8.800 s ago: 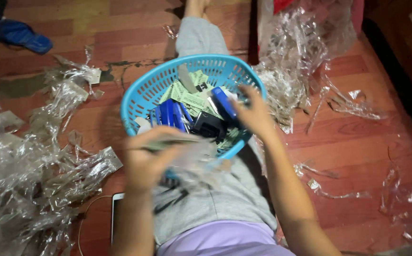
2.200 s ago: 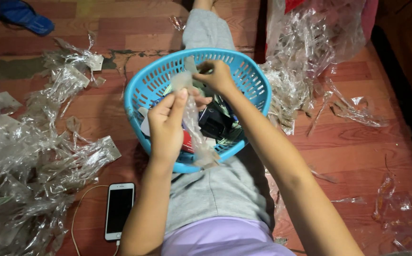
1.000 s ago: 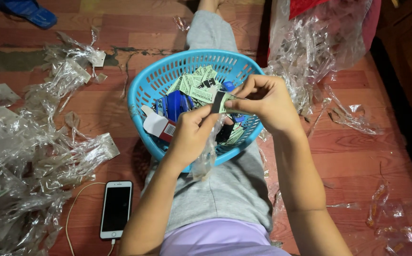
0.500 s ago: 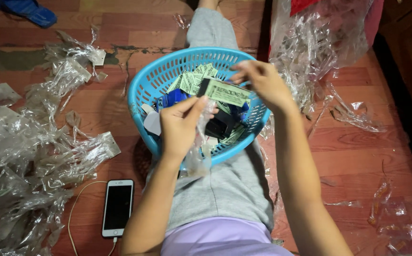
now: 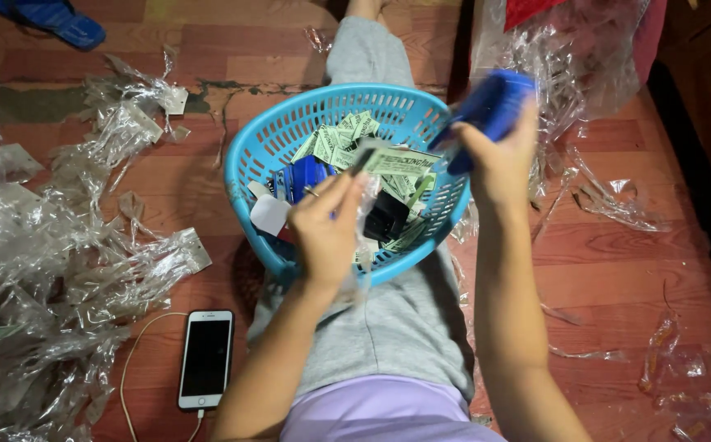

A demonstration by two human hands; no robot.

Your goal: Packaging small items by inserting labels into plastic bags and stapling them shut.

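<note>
A round blue plastic basket (image 5: pixel 257 155) rests on my lap, holding green paper cards, blue items and a black item (image 5: pixel 386 216). My left hand (image 5: pixel 328 232) hovers over the basket's near side, pinching a green paper card (image 5: pixel 392 160) together with a clear plastic wrapper that hangs below the fingers. My right hand (image 5: pixel 498 164) is raised above the basket's right rim, closed around a blue plastic item (image 5: pixel 490 106).
Heaps of clear plastic wrappers (image 5: pixel 44 270) cover the wooden floor at left; more wrappers (image 5: pixel 572 65) lie at upper right. A white phone (image 5: pixel 206 357) with a cable lies by my left leg. A blue sandal (image 5: pixel 52 18) sits at top left.
My right hand has pulled a blue item away to the right and lifted it. The green card stays with my left hand, which kept the wrapper.
</note>
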